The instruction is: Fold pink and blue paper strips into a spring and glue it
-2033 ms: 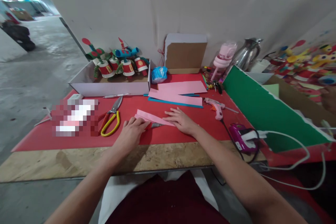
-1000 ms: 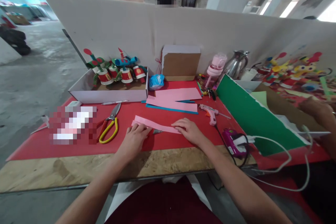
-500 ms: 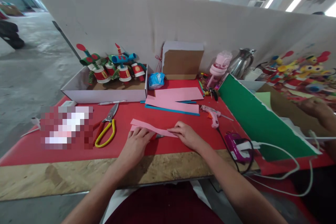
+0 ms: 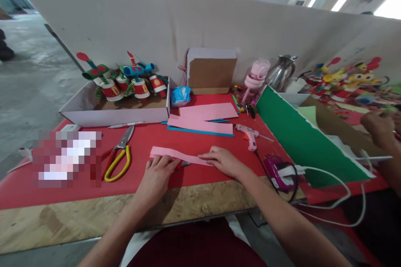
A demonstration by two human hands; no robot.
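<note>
My left hand (image 4: 158,173) lay palm down at the lower centre of the frame, its fingers bent over the near edge of a folded pink paper strip (image 4: 187,158); I cannot tell whether the thumb was pinching it from below. My right hand (image 4: 222,161), just right of centre, had its fingers close together on the strip's right end, and whether they pinched or only pressed there I cannot tell either. The strip ran between my two hands, over the red table cover (image 4: 200,179). A grey blade-like piece (image 4: 186,163) showed under its near edge, partly hidden.

Left of my hands lay the scissors (image 4: 126,137), with their yellow and red handles spread. Pink sheets (image 4: 203,127) lay above the strip at mid-frame, with a pink glue gun (image 4: 252,139) right of them. Another person's hand (image 4: 377,125) showed at the right edge.
</note>
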